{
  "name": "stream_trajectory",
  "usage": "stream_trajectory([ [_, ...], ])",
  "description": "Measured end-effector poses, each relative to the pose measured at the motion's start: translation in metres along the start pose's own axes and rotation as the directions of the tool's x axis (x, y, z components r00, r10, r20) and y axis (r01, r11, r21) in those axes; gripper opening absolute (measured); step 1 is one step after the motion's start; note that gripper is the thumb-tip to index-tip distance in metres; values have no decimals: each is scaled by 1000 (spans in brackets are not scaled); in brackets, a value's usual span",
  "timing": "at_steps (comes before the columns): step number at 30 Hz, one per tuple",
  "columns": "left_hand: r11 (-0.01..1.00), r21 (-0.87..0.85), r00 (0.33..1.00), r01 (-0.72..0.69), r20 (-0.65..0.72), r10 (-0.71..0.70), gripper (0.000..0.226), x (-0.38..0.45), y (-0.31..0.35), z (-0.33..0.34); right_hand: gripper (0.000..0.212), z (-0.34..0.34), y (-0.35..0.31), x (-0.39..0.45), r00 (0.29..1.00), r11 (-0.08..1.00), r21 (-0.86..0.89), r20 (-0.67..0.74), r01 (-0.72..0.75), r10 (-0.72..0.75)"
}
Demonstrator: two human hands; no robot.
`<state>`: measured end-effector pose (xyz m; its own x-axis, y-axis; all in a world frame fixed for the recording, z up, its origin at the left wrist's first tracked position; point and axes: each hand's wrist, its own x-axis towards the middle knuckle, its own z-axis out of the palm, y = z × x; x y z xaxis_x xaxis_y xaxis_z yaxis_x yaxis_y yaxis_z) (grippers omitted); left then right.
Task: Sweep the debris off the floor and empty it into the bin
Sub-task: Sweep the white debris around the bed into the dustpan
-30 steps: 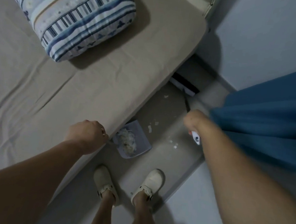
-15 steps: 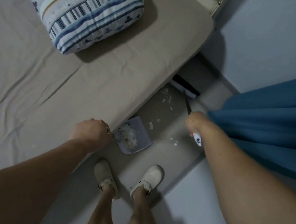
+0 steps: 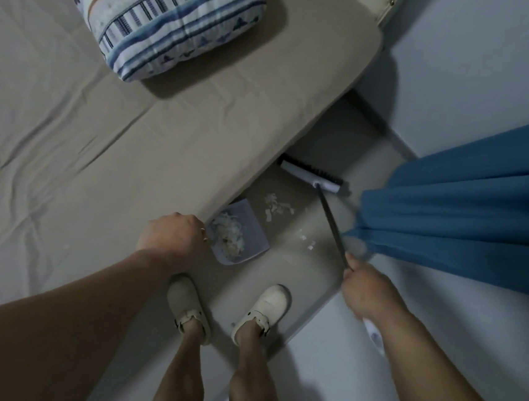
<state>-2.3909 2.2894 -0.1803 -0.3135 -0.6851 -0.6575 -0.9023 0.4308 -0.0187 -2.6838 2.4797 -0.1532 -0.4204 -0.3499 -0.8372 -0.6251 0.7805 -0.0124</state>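
A grey-blue dustpan (image 3: 250, 231) stands on the floor beside the bed edge, holding a heap of white scraps (image 3: 230, 236). My left hand (image 3: 172, 235) is curled just left of it, apparently gripping its handle, which is hidden. More white debris (image 3: 277, 206) lies on the floor just beyond the pan, with a few bits (image 3: 306, 240) to its right. My right hand (image 3: 366, 291) grips the dark shaft of a broom (image 3: 332, 219). The broom head (image 3: 312, 176) rests on the floor near the bed corner, beyond the scraps.
The bed (image 3: 133, 139) with a striped pillow (image 3: 170, 20) fills the left. A blue curtain (image 3: 461, 219) hangs at the right, close to the broom shaft. My two feet in pale clogs (image 3: 226, 310) stand on the narrow floor strip. A wall (image 3: 479, 66) closes the far end.
My right hand has drawn back toward me along the floor strip, and the broom head has come out from under the bed edge. Loose scraps now lie gathered just beyond the dustpan.
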Motion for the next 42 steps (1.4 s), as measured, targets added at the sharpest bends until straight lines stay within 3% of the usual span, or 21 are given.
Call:
stream_trajectory([
  [4, 1000, -1, 1000, 8, -19, -8, 40, 2, 5, -1, 75, 23, -53, 21, 987, 999, -2, 157, -38, 38],
  [7, 1000, -5, 1000, -4, -26, 4, 41, 0, 3, 0, 77, 63, -71, -6, 973, 995, -44, 210, -91, 99],
  [12, 999, -21, 999, -42, -27, 41, 41, -16, -4, 3, 59, 86, -52, -74, 987, 992, 114, 156, -47, 29],
  [15, 998, -31, 998, -50, -24, 50, 39, -27, -9, 8, 51, 82, -26, -94, 988, 961, 249, 123, -123, 94],
  [20, 997, -35, 997, -69, -33, 68, 36, -36, -13, 15, 62, 75, -13, -69, 963, 878, 395, 100, -270, 251],
  [22, 997, -28, 997, -70, -28, 69, 35, -36, -12, 15, 56, 82, -22, -54, 947, 834, 450, 118, -320, 299],
  [25, 997, -40, 998, -64, -18, 64, 34, -33, -8, 14, 44, 107, -53, -47, 940, 849, 409, 206, -335, 271],
  [27, 997, -50, 998, -66, -14, 66, 33, -31, -7, 13, 48, 120, -74, -55, 947, 877, 374, 218, -303, 234],
  [32, 995, -56, 997, -83, -11, 83, 35, -27, -13, 12, 55, 109, -72, -94, 970, 831, 515, 217, -210, 111],
  [35, 994, -49, 995, -96, -14, 95, 38, -25, -19, 10, 51, 98, -50, -110, 973, 729, 647, 194, -224, 126],
  [39, 993, -42, 994, -106, -8, 106, 38, -26, -23, 9, 64, 92, -43, -100, 970, 769, 592, 132, -242, 204],
  [42, 994, -36, 995, -100, 2, 100, 36, -27, -18, 10, 63, 100, -62, -79, 963, 812, 519, 171, -266, 207],
])
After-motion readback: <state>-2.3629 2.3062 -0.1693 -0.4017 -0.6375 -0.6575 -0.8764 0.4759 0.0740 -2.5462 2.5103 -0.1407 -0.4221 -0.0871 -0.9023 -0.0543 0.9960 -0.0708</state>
